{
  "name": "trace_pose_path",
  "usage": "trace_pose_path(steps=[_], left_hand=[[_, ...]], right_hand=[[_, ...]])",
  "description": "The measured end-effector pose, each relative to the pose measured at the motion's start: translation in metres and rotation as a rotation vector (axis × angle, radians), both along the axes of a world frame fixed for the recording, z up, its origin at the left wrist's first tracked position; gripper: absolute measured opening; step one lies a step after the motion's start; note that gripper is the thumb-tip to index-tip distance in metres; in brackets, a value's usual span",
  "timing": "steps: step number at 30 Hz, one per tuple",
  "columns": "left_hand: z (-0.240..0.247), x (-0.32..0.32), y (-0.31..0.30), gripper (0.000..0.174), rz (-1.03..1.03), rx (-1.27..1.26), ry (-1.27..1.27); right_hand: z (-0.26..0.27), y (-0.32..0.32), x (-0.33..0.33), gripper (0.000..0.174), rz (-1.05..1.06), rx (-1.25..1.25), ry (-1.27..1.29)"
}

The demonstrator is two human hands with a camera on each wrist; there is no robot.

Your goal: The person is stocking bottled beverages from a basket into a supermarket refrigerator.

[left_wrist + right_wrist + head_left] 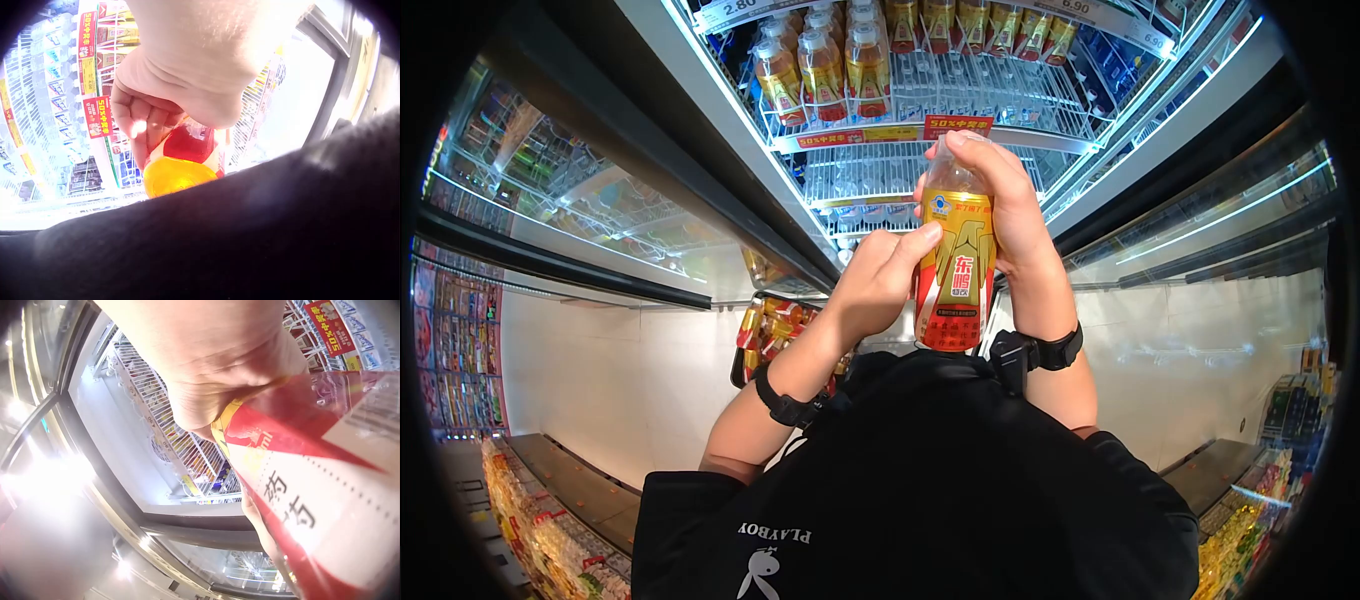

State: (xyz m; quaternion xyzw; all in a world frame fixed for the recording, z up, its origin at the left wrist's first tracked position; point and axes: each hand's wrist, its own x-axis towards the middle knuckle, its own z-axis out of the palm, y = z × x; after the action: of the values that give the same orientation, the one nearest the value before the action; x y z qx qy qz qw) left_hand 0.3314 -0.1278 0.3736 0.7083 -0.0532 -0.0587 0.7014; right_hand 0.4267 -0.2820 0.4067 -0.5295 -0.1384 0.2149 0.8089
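In front of the chest, both hands hold one drink bottle (957,270) with a gold-and-red label and a clear upper part. Its base points toward the black shirt and its top toward the fridge shelves. My left hand (880,280) grips the side, thumb laid on the label, other fingers hidden behind. Around the upper part and neck wraps my right hand (1010,200), its thumb up by the top. The left wrist view shows the orange-lit bottle base (178,178) below the left hand (147,100). Close up in the right wrist view is the white-and-red label side (312,481).
Ahead is an open lit fridge, where similar bottles (820,75) stand in rows on a wire shelf (990,95). A red price sign (955,124) hangs on the shelf edge. Glass doors flank both sides. Down left, a container (737,368) holds several more red-and-gold bottles (780,325).
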Motion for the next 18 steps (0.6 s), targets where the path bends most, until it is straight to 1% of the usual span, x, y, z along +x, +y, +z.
trace_pose_path(steps=[4, 5, 7, 9, 12, 14, 16, 18], left_hand=[[-0.005, 0.001, 0.003, 0.067, -0.013, 0.033, 0.055], [-0.011, 0.003, 0.004, 0.066, 0.018, -0.003, 0.082], [-0.015, 0.003, 0.003, 0.065, 0.049, -0.038, 0.110], [-0.014, 0.002, -0.001, 0.060, 0.096, -0.017, -0.001], [-0.017, 0.002, -0.002, 0.057, 0.112, -0.024, -0.054], [-0.021, 0.003, 0.002, 0.054, 0.088, -0.010, -0.047], [-0.011, 0.002, 0.002, 0.052, 0.065, 0.003, -0.042], [0.005, -0.003, 0.000, 0.046, 0.058, -0.093, 0.133]], right_hand=[[0.004, -0.002, 0.001, 0.040, -0.013, 0.013, 0.068], [0.005, -0.002, 0.002, 0.040, -0.013, 0.012, 0.069], [0.007, -0.004, 0.005, 0.042, -0.011, 0.100, 0.158], [0.013, -0.004, 0.006, 0.044, -0.015, 0.119, 0.170], [0.017, -0.004, 0.008, 0.043, -0.032, 0.128, 0.191], [0.018, -0.005, 0.010, 0.044, -0.028, 0.139, 0.123], [0.018, -0.006, 0.010, 0.044, -0.058, 0.122, 0.105], [0.017, -0.005, 0.011, 0.044, -0.087, 0.105, 0.086]])
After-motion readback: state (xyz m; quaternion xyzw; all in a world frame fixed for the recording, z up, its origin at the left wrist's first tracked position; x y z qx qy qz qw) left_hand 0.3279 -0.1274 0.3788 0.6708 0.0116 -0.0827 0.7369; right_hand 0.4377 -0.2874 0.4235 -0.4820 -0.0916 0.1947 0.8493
